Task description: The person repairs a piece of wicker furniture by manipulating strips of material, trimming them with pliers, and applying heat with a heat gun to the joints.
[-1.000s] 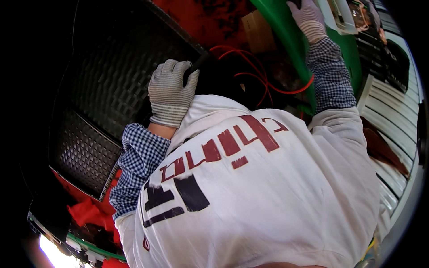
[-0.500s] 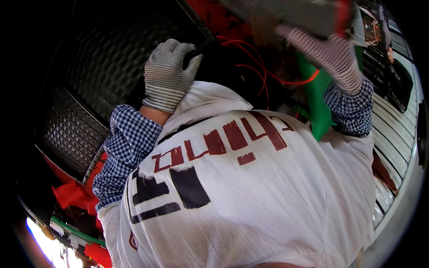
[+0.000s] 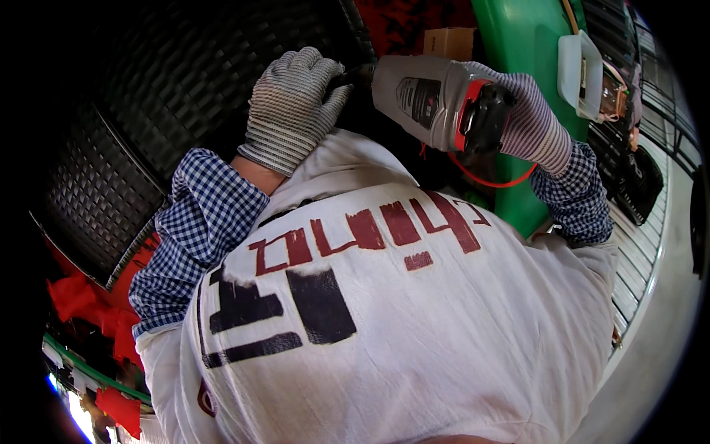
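My left hand [image 3: 290, 107], in a striped grey-and-white glove, is closed at the edge of a black woven wicker panel [image 3: 200, 74]. Thumb and fingertips come together around a dark part there, too dark to make out. A grey power drill [image 3: 414, 92] with a red band and a black rear end lies level in front of my chest. Its dark nose points left and reaches my left fingertips. My right hand [image 3: 536, 122], gloved in stripes too, grips the drill from the right side; the handle is mostly hidden.
A green curved surface [image 3: 518, 29] rises behind the drill, with a white plastic container [image 3: 579, 74] beside it. A cardboard box [image 3: 450, 43] stands farther back. The drill's red hose or cord [image 3: 488, 182] loops below it. Red cloth [image 3: 89, 307] lies at the left.
My right hand has brought the drill down and leftward, from the upper right to my left hand. My left hand stays at the panel's edge.
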A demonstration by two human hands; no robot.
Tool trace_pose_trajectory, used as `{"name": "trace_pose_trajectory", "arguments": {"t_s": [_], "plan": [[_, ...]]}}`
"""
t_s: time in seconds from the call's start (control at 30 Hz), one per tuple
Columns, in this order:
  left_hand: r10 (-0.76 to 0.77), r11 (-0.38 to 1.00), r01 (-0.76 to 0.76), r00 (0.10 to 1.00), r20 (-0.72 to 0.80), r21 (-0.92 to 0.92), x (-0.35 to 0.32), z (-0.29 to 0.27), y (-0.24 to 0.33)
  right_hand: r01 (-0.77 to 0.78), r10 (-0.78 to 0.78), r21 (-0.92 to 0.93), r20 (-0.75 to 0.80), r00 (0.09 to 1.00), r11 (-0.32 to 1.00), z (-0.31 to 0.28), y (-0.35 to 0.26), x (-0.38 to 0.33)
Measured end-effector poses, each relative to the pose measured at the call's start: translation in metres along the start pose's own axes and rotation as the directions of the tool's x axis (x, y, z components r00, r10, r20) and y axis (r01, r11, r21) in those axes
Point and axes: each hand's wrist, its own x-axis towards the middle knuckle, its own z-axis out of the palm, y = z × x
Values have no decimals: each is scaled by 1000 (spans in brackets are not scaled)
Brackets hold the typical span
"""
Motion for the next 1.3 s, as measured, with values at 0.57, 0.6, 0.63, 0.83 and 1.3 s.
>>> {"name": "trace_pose_trajectory", "arguments": {"t_s": [0.57, 0.6, 0.63, 0.83, 1.3], "plan": [[-35, 999, 35, 999, 37, -9, -2, -4, 1, -7, 26, -112, 167, 986, 994, -8, 4, 26], [-35, 999, 35, 999, 37, 1, -2, -4, 1, -15, 41, -145, 178, 983, 989, -8, 7, 26], [-39, 999, 39, 999, 36, 1, -3, -3, 1, -22, 56, -179, 190, 980, 984, -8, 9, 27], [-37, 999, 37, 999, 37, 6, -5, -1, -3, -110, 127, -74, 284, 950, 991, -13, 9, 36], [-142, 934, 40, 953, 266, 354, -84, -103, -50, 23, -3, -52, 353, 936, 998, -13, 17, 46]]}}
